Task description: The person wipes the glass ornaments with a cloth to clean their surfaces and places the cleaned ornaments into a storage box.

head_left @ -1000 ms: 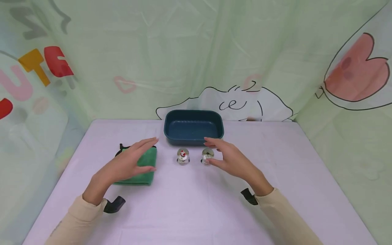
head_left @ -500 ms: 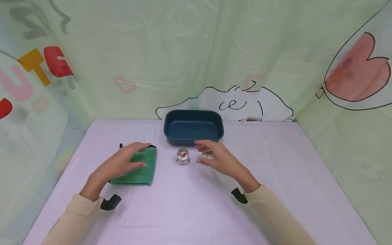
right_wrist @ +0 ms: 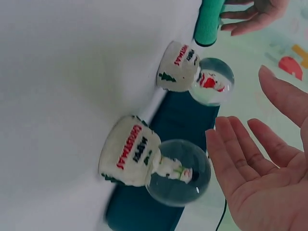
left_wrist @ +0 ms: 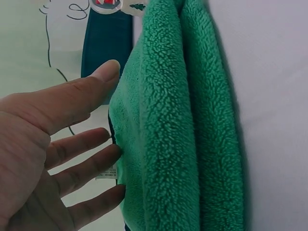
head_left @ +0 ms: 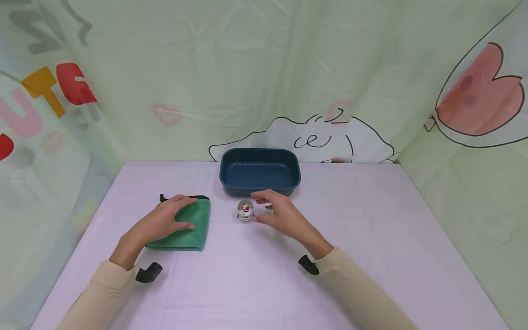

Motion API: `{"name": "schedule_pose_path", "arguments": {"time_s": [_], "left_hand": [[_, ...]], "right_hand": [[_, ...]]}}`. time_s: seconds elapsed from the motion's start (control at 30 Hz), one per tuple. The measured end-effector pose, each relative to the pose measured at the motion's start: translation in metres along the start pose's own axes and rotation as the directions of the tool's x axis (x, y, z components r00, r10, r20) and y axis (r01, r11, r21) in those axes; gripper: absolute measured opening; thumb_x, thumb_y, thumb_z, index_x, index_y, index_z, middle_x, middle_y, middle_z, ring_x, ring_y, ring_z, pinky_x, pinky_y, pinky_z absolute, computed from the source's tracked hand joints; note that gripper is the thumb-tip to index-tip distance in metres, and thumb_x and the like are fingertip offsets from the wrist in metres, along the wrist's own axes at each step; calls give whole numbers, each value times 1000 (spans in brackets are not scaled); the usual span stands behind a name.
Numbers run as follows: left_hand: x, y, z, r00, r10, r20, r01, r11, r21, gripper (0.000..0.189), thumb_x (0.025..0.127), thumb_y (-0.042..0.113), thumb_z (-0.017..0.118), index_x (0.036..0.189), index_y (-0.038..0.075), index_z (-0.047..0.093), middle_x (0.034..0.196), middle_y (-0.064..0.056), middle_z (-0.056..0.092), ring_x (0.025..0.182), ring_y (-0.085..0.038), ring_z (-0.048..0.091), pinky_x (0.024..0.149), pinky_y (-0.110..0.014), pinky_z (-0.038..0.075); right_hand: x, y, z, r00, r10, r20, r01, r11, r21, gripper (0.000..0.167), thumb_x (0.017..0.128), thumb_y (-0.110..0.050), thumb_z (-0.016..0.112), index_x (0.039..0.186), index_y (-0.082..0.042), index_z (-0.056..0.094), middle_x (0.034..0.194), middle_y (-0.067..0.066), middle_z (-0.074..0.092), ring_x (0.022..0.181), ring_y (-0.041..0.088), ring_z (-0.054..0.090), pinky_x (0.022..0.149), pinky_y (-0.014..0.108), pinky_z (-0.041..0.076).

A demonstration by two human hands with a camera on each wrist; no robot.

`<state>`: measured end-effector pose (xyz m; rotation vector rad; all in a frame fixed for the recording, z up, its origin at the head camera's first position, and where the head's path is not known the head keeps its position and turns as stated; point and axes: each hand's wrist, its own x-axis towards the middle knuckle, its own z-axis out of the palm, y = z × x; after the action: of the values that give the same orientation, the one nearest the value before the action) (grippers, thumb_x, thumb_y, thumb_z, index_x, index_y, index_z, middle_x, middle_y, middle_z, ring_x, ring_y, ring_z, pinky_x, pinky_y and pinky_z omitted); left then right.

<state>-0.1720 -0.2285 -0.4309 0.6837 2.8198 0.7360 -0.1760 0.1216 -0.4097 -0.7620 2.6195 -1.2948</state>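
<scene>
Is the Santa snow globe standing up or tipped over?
Standing up. In the head view, the Santa snow globe has its white base down on the table, clear ball on top.

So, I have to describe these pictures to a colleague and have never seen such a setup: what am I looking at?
There is no machine here, just a bare left hand and right hand. The wide picture comes from a camera worn on the head, looking forward and down. The other two come from cameras on the wrists, so the scene looks turned sideways.

On the lilac table are a green cloth, a dark blue tray, a Santa snow globe and a snowman snow globe, which the right hand hides in the wide view.

Neither hand holds anything: the left is at the cloth, though I cannot tell whether it touches, and the right is by the globes, fingers spread from thumb.
</scene>
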Motion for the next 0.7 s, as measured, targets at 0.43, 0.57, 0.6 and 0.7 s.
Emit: {"name": "schedule_pose_path", "arguments": {"time_s": [0.43,0.57,0.6,0.7], "left_hand": [[-1,2,3,999,23,-28,-20,994,111,69,84,29,85,142,4,57,135,-21,55,123,-40,56,100,-57,49],[0,2,3,1000,22,-10,-20,993,120,68,84,30,85,140,3,58,133,-21,55,121,-39,55,98,-57,50],[0,2,4,1000,19,-3,-18,993,120,68,84,30,85,140,3,58,133,-21,54,121,-39,55,98,-57,50],[1,1,5,1000,10,19,-12,992,124,69,85,31,84,142,3,57,135,-21,53,122,-39,54,99,-58,49]], "right_hand": [[12,-2,25,998,51,-28,-53,995,-82,62,84,-9,84,140,-5,57,142,8,57,129,25,55,103,42,52],[15,1,33,995,100,-2,-100,992,-74,65,86,-9,82,144,-4,53,145,11,54,134,27,52,110,46,46],[16,2,35,994,109,0,-108,991,-75,66,86,-9,81,145,-4,53,146,11,53,135,28,51,111,46,45],[17,4,39,992,127,-5,-127,988,-83,67,86,-7,81,146,-4,51,146,12,53,137,29,50,113,46,42]]}}
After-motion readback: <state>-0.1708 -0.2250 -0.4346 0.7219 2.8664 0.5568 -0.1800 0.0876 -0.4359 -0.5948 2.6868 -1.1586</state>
